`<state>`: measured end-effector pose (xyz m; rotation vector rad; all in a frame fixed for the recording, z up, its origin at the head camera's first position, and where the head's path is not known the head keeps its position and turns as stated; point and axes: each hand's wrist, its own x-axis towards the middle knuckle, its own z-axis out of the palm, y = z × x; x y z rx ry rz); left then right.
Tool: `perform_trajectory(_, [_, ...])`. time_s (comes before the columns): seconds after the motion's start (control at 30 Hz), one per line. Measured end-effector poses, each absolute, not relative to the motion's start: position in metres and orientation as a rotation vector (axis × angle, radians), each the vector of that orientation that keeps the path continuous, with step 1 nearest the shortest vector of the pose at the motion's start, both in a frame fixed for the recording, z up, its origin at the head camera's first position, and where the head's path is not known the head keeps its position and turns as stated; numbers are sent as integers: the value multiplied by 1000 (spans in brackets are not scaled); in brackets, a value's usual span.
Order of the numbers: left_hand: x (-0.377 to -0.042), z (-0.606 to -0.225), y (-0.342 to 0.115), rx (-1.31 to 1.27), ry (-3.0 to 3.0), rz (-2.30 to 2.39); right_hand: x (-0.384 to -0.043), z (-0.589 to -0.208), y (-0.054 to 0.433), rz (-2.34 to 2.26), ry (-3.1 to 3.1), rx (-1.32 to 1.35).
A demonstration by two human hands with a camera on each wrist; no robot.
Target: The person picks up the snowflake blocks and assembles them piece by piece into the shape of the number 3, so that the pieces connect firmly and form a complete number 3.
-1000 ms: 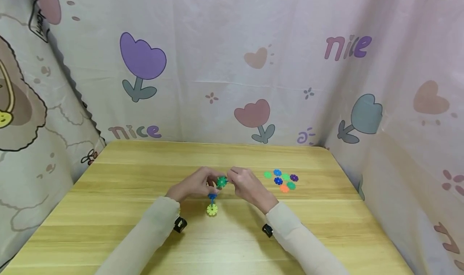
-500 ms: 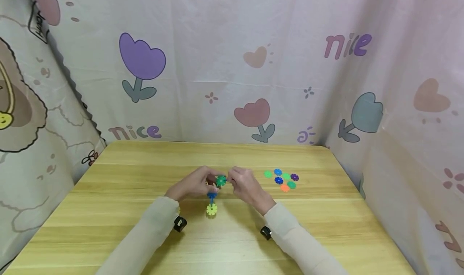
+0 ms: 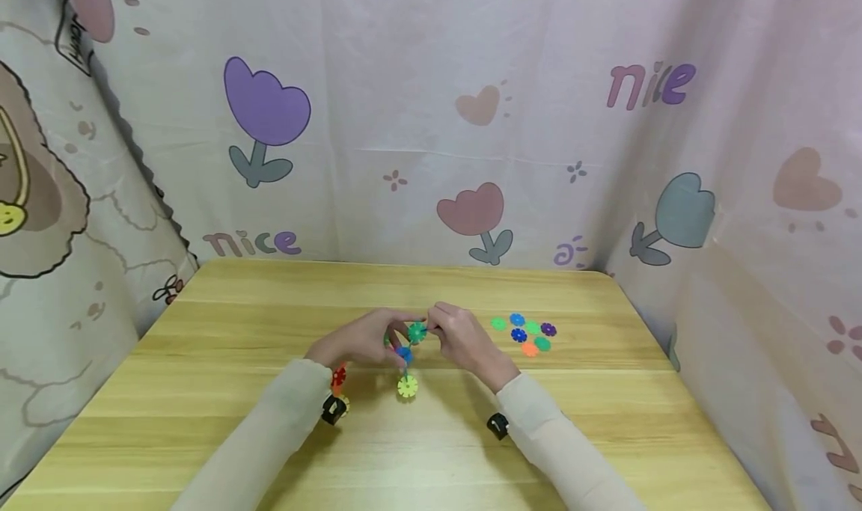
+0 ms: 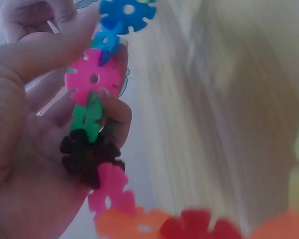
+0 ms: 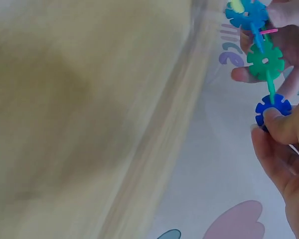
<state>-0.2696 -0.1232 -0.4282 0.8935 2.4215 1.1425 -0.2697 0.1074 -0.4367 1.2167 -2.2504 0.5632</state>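
Edges first: your table (image 3: 404, 459) runs well out past both sleeves (image 3: 252, 444), and the far edge sits well beyond your fingers. Tightest bit is on your right, where the loose discs (image 3: 532, 328) lie near your right hand (image 3: 465, 339) but well in from the right edge.

Your left hand (image 3: 364, 339) is just beside it, mid-table, thumb and fingers curled round the chain (image 4: 79, 115). The chain runs down to a yellow disc (image 3: 407, 386) on one side, and a red disc (image 3: 338, 376) shows by your left wrist. Your right thumb and fingers pinch a dark blue disc (image 5: 264, 107) that meets a light green one edge-on at the chain's end; can't tell if it's slotted in.

Counts: seven loose ones, so two light green plus one each of blue, deep blue, purple, green and orange. No full tally for the chain, your hands hide some.

Top is pale yellowish streaky wood with arm shadows. Printed cloth (image 3: 377, 69) hangs behind and on both sides: tulips, hearts, "nice" twice.
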Motion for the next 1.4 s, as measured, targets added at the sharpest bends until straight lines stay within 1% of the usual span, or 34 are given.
perform_trajectory(0.2, [-270,-431,-127,939,2444,1141,-269,-438,109,591,-2277,1268])
perform_trajectory(0.37, [-269,-433,-130,943,2451,1131,-271,-438,117,725,-2392,1279])
perform_trajectory(0.47, [-268,-433,-132,919,2467,1109,-276,-438,128,795,-2499,1202])
perform_trajectory(0.67, [-269,-431,-137,774,2439,1134,-294,-437,160,823,-2698,838])
perform_trajectory(0.77, [-270,-429,-137,743,2415,1161,-304,-439,177,787,-2778,726])
perform_trajectory(1.0, [-271,-422,-132,768,2330,1226,-314,-450,196,644,-2948,661])
perform_trajectory(1.23, [-271,-418,-130,812,2325,1255,-316,-460,196,568,-2997,605])
perform_trajectory(1.4, [-271,-414,-128,816,2366,1285,-318,-460,192,555,-3010,589])
